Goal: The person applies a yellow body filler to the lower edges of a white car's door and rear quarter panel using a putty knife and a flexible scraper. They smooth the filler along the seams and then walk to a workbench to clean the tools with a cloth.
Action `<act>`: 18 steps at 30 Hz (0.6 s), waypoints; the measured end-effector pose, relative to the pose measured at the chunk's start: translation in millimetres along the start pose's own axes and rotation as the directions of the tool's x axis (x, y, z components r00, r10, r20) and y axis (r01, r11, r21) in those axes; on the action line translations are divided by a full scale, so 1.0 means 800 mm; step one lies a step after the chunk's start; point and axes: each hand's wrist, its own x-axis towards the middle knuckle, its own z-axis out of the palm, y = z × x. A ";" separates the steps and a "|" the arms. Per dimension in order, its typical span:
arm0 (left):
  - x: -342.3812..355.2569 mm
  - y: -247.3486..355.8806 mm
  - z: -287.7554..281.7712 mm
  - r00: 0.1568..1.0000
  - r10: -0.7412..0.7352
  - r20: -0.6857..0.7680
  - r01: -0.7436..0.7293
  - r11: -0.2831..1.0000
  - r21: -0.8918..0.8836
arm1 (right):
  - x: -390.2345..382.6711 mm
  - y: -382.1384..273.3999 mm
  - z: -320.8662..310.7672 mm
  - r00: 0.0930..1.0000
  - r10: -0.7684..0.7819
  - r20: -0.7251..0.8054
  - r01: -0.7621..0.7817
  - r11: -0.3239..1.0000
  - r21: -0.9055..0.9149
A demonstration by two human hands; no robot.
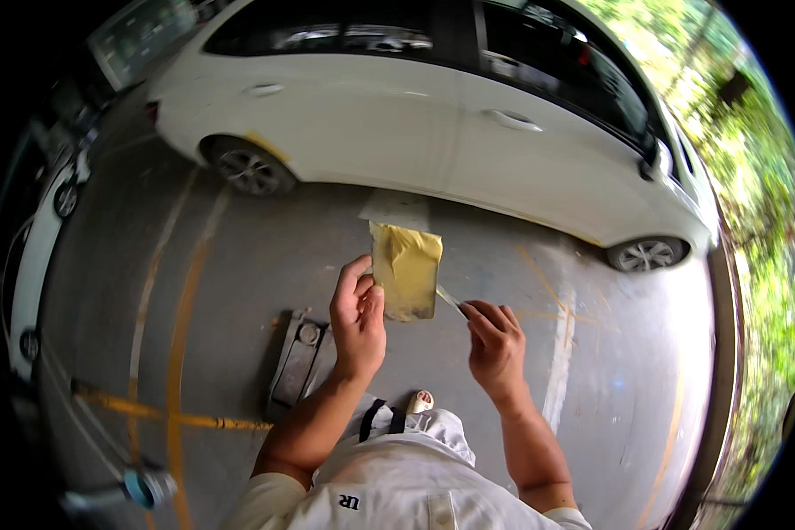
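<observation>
My left hand (359,309) grips a flat rectangular board (422,306) by its left edge, held up in front of me. Yellow putty-like paste (405,256) is spread thickly over most of its face. Closed round a thin handle, my right hand (495,340) holds a putty knife (451,301). Its narrow light blade points up and left, reaching the board's lower right edge. Whether the blade touches the paste I cannot tell.
A white car (380,124) stands side-on ahead, a yellow patch (267,146) above its rear wheel. Left of my legs, a grey metal-looking case (293,367) rests on the floor. A yellow bar (212,421) lies nearby. Another white car (40,256) is far left; greenery (760,177) lines the right.
</observation>
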 end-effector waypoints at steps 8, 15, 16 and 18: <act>0.017 0.043 -0.128 0.988 -0.148 -0.034 0.140 0.974 -0.181 | 0.088 -0.038 0.091 0.955 0.205 0.216 -0.295 0.554 0.778; 0.059 0.071 -0.239 0.983 0.107 -0.151 -0.049 0.939 0.341 | 0.179 -0.156 0.221 0.948 -0.230 0.219 -0.189 0.146 0.971; 0.067 0.075 -0.257 0.974 0.127 -0.190 -0.050 0.929 0.367 | 0.192 -0.166 0.225 0.926 -0.314 0.212 -0.079 0.386 0.919; 0.081 0.075 -0.295 0.962 0.125 -0.245 -0.022 0.923 0.385 | 0.217 -0.201 0.236 0.889 -0.372 0.268 0.101 0.730 0.677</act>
